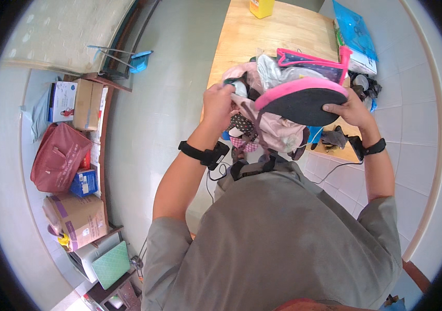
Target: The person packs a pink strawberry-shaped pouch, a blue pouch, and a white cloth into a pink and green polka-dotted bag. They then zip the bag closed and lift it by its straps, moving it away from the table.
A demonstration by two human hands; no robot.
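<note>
My left hand (220, 103) grips the edge of a light pink cloth bag (283, 130) stuffed with mixed items. In my right hand (347, 107) is a flat oval piece, black with a pink rim (302, 102), the thumb on its black face. Behind it lie clear plastic packaging (269, 72) and a navy pouch with pink trim (310, 64). A black polka-dot cloth (240, 124) and a pink checked bow (243, 144) hang under my left hand. The fingers behind the bag and the oval piece are partly hidden.
The wooden table (279, 31) carries a yellow container (262, 7), a blue plastic folder (355, 29) and dark cloth items (334, 138). A cable (337, 167) hangs off its edge. Left stands a shelf with a red bag (59, 159) and cardboard boxes (85, 221); a blue dustpan (140, 62) is nearby.
</note>
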